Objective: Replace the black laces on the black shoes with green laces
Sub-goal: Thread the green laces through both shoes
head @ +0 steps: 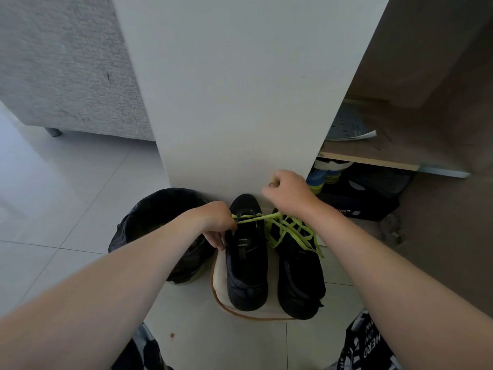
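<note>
We're lacing left black shoe w/ green lace: L grip holds its side, R grip pinches lace; next, cross ends.

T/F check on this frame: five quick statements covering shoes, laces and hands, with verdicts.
1. Both shoes stand on the pale mat. True.
2. The left shoe is fully laced in green. False: the green lace crosses it only once, at the far end.
3. The right shoe carries several green crossings. True.
4. The right hand lies flat on the floor. False: it is raised above the shoes, curled in a fist, apparently pulling the green lace.
5. The left hand grips the side of the left shoe. True.
</note>
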Motion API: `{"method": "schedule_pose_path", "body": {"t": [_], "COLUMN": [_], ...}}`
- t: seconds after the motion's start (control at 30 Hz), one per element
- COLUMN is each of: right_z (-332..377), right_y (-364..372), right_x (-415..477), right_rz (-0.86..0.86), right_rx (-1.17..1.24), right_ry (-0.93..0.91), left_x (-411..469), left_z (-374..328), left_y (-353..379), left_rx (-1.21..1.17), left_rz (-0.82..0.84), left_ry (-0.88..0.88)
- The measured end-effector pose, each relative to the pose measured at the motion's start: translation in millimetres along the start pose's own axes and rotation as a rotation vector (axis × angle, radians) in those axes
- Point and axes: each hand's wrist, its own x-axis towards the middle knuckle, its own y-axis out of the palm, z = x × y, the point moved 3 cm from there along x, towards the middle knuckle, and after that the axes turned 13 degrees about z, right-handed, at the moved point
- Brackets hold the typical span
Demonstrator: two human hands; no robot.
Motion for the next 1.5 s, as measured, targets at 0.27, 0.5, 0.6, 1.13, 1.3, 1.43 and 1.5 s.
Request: {"method": "schedule_pose_path", "body": {"t": [0.27,0.5,0.6,1.13,1.3,1.43,1.5], "right_z": [-7,-17,-8,-1,16,16,11], "right_y": [-9,-28,-15,-10,-8,-14,-17], "right_x": [3,-1,-2,6,7,11,9], "right_rz": [0.128,-0.403,-0.169,-0.070,-0.064,-0.132,-0.174], "right_rx": [-0.528,0.604,1.196,0.115,0.458,0.439,0.318], "right_ry": [0.152,0.167,0.069,-0.073,-0.250,-0.212,-0.152], "left_x": [4,5,4,-12,-28,-33,-32], "left_z": [3,3,1,-32,-68,-70,-66], "left_y": [1,2,3,-2,4,-1,-11], "left_rx": [-0.063,-0.104,-0.093,0.299,-0.221,-0.202,-0.178], "left_rz": [0.019,0.021,0.025,-0.321,-0.191,-0.173,-0.319], "left_ry": [0.024,0.030,0.014,0.235,0.690,0.678,0.596]}}
